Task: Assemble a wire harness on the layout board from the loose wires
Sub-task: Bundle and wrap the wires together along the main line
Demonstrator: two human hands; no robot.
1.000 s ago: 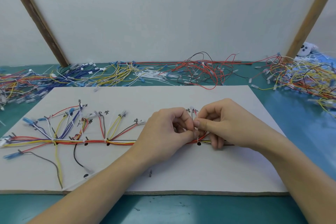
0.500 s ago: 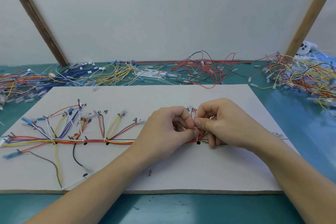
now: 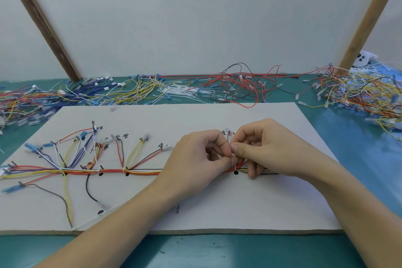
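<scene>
Nearest us, both forearms reach in over the green tabletop [image 3: 195, 252] onto the white layout board [image 3: 217, 206]. Our left hand [image 3: 195, 159] and right hand [image 3: 267, 148] meet at the board's middle, fingers curled, thumb and forefinger of each pinching a thin white tie [image 3: 235, 166] wrapped around the wire harness [image 3: 108, 172], which runs left to right across the board with coloured branches fanning upward. Black handwritten characters mark the branch ends, but we cannot read them. Beyond the board, loose wires [image 3: 239, 87] lie heaped along the tabletop's far edge, blue, yellow, white and red, before a white panel [image 3: 195, 17] framed by slanting wooden posts.
</scene>
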